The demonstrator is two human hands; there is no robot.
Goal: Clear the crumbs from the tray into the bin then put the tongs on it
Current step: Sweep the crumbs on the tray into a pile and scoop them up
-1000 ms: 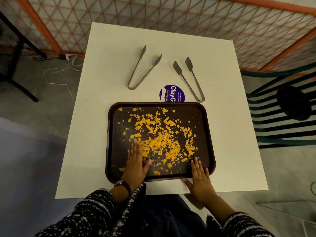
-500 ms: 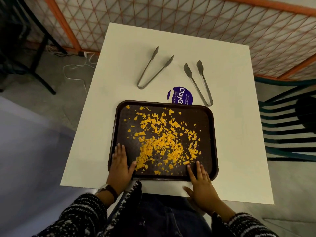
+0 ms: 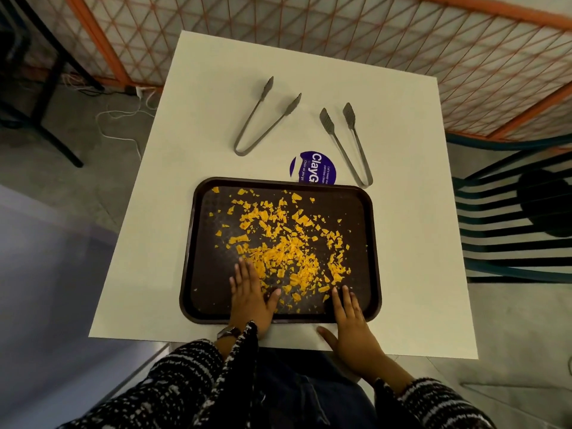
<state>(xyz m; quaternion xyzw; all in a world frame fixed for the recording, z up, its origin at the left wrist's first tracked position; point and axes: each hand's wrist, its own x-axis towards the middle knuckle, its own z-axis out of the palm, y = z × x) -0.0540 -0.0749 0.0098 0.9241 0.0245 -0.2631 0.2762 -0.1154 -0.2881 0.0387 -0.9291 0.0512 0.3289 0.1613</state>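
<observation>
While both hands lie flat at the near edge, the dark brown tray [image 3: 280,193] sits on the white table [image 3: 198,88], its long sides running across the person's view. Orange crumbs [image 3: 288,252] are scattered over most of its floor, thickest from the middle toward 5 o'clock and thin near the 9 o'clock wall.

The left hand [image 3: 250,300] rests palm down inside the tray at about 7 o'clock, fingers straight and spread, gripping nothing; its fingertips touch the edge of the crumb pile and the thumb points toward 3 o'clock. A watch [image 3: 228,331] shows at that wrist, just off the tray. The right hand [image 3: 351,325] lies across the tray's near rim at about 5 o'clock, fingers extended onto the tray floor beside the crumbs, thumb out on the bare table (open too, holding nothing). Both sleeves are a black-and-white knit.

Beyond the tray, at 12 o'clock, a purple round sticker [image 3: 312,167] is stuck to the table, its near part hidden by the tray's far rim. Two metal tongs lie on the table: the left tongs [image 3: 263,119] at about 11 o'clock, well apart from the tray, and the right tongs [image 3: 348,144] at about 1 o'clock, their hinge end just beside the tray's far corner. Both have their arms spread and tips pointing away from the person.
</observation>
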